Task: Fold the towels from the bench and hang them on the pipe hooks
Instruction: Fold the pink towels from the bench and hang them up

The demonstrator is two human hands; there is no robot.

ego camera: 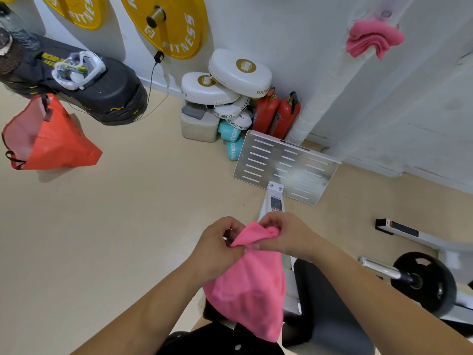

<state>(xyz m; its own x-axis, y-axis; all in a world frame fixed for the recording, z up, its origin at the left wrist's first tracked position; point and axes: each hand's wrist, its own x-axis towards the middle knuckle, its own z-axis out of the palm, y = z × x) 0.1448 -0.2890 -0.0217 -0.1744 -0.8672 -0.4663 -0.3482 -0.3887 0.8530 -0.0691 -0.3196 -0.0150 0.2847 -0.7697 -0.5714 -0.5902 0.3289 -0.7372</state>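
A pink towel (252,285) hangs in front of me, bunched at its top edge. My left hand (217,245) pinches that top edge on the left, and my right hand (286,238) pinches it on the right, the two hands close together. The cloth drapes down over the black padded bench (325,303) below. Another pink towel (372,39), folded, hangs from a hook on the white pipe (327,90) at the upper right.
A slotted metal footplate (286,166) lies on the floor ahead. White boxing pads (239,73), two red extinguishers (277,116), and yellow weight plates (166,24) stand by the wall. An orange bag (48,142) hangs at left. A barbell with a black plate (425,283) sits at right.
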